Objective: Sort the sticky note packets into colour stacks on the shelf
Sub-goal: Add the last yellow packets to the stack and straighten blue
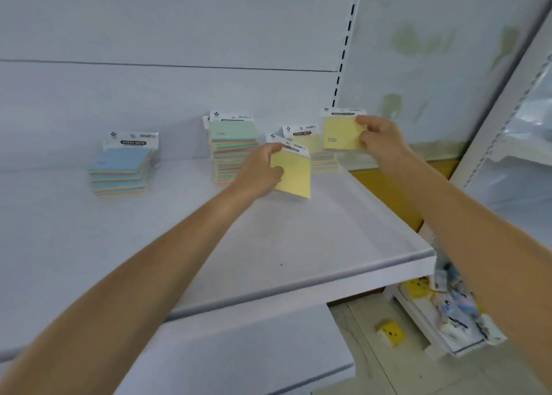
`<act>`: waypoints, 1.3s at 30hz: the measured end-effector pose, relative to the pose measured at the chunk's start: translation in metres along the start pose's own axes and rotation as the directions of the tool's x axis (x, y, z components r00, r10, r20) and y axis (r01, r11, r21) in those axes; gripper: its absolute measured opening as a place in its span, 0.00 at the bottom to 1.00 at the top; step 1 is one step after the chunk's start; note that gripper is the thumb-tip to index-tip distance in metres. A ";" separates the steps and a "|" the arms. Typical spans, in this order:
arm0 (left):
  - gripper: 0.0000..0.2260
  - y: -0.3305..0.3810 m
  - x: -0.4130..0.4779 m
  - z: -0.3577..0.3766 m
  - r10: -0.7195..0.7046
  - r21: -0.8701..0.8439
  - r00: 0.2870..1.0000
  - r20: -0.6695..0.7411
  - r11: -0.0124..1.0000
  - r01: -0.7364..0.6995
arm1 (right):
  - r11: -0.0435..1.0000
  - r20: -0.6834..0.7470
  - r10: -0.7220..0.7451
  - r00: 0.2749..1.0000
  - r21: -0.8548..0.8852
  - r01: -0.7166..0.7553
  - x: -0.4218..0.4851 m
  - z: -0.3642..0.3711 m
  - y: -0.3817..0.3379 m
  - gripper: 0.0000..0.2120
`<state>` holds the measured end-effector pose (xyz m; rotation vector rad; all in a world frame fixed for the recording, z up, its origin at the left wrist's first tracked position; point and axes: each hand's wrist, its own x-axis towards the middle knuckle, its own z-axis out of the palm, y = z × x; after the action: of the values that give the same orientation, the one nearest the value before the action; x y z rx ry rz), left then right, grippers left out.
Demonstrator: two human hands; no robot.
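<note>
1. Head view: the left packet [294, 173], yellow with a white header card, is held tilted just above the shelf [298, 245], in front of the yellow stack [321, 158].
2. The left hand [260, 170] pinches this packet at its left edge, with the thumb on the face and the other fingers curled round the top corner.
3. The right packet [342, 133], also yellow, is held upright in the air, above and just right of the yellow stack.
4. The right hand [379, 138] pinches it at its right edge, between the thumb and curled fingers.
5. The yellow stack is low and sits at the back right of the shelf. Both held packets partly hide it.
6. The green stack [234, 150] is the tallest. It stands just left of the left hand, close to the back panel [179, 36].
7. The blue stack [122, 167] lies well apart to the left and is lower than the green one.
8. A slotted upright [346, 36] runs up the right end of the back panel.
9. A lower shelf [254, 350] shows beneath. On the floor to the right lies a small yellow item [391, 332], too blurred to identify.
</note>
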<state>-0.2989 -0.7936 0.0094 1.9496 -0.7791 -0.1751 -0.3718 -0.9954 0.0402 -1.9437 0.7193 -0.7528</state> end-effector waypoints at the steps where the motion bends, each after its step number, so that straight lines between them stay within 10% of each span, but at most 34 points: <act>1: 0.24 0.001 0.000 0.003 -0.019 -0.004 1.000 -0.015 1.000 0.019 | 1.000 0.042 -0.012 0.999 -0.006 0.013 0.010 0.006 -0.001 0.22; 8: 0.23 0.006 -0.003 0.019 -0.097 -0.046 0.975 -0.199 0.995 0.089 | 0.974 0.320 -0.113 0.941 -0.154 0.169 0.053 0.034 -0.002 0.22; 15: 0.22 0.022 -0.007 0.026 -0.104 -0.052 0.959 -0.265 0.994 0.094 | 0.903 0.305 -0.035 0.952 -0.398 0.161 0.063 0.046 0.012 0.19; 21: 0.22 0.036 0.020 0.029 -0.054 -0.056 0.949 -0.311 0.998 0.039 | 0.946 0.249 -0.179 0.952 -0.222 0.236 0.040 0.022 0.023 0.24; 28: 0.19 0.042 0.080 0.050 -0.122 -0.145 0.937 -0.328 0.986 0.077 | 0.856 0.506 -0.086 0.858 -0.404 0.324 -0.027 0.008 0.060 0.30; 39: 0.17 0.027 0.106 0.072 -0.048 0.257 0.990 -0.131 0.963 0.081 | 0.716 0.541 -0.090 0.836 -0.549 0.432 -0.038 0.011 0.062 0.22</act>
<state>-0.2595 -0.9177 0.0174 2.2138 -0.6841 0.0123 -0.3996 -0.9882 -0.0271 -2.7954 0.4006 -0.1244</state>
